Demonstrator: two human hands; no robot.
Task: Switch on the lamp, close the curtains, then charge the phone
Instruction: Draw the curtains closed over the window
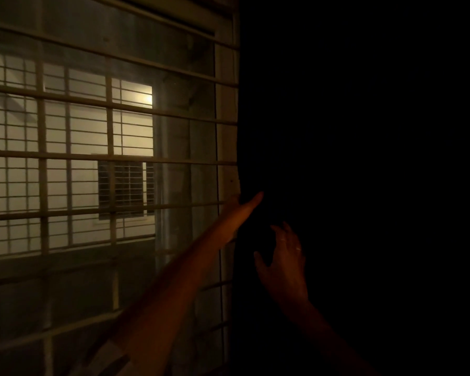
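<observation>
The left hand (251,203) reaches to the dark curtain's edge (337,158), its fingers hidden in the fabric, so its grip cannot be told. The right hand (285,256), wearing rings, hovers just beside it with fingers spread apart, holding nothing. The curtain hangs bunched at the right of the window, leaving the window grille (109,158) uncovered. Beyond it stands a lit building wall (87,126).
</observation>
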